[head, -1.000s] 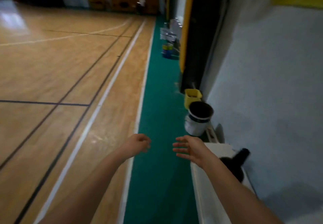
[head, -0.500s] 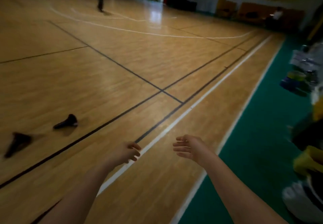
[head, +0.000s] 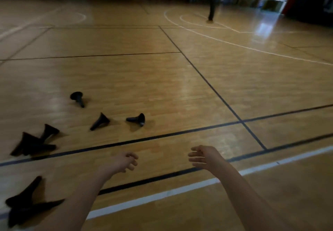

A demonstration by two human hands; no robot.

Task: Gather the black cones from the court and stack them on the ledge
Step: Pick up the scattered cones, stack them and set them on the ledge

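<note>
Black cone (head: 136, 119) on side ahead of left grip (head: 122, 162), axis crosswise; right grip (head: 203, 156) farther. Both loosely spread, empty.

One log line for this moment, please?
left hand: open, empty | right hand: open, empty | black cones: lying tipped on court floor

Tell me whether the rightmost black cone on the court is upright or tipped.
Tipped: the rightmost cone lies on its side on the floor, narrow tip pointing left, wide base to the right.
</note>
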